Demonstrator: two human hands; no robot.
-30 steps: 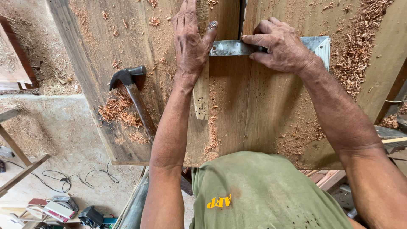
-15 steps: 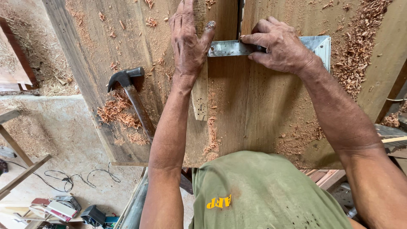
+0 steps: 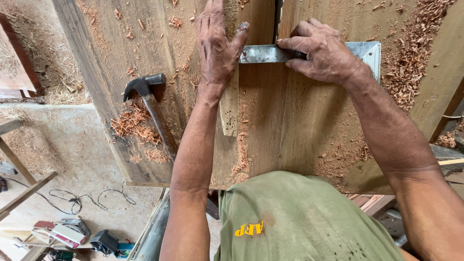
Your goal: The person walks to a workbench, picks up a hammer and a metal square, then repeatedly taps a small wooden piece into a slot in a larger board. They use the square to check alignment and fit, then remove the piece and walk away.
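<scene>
On the plank surface in front of me, my left hand lies flat, palm down, on a narrow wooden strip that runs lengthwise over the boards; its fingers are stretched straight and grip nothing, with the thumb reaching across to touch the near end of a metal square. My right hand sits on that square, fingers curled down over its blade and pressing it against the wood, while the square's wider silver corner shows just beyond my wrist. Well to the left, apart from both hands, a claw hammer lies on the boards, head away from me, beside a heap of reddish wood shavings. More shavings are scattered at the right edge, near the square.
</scene>
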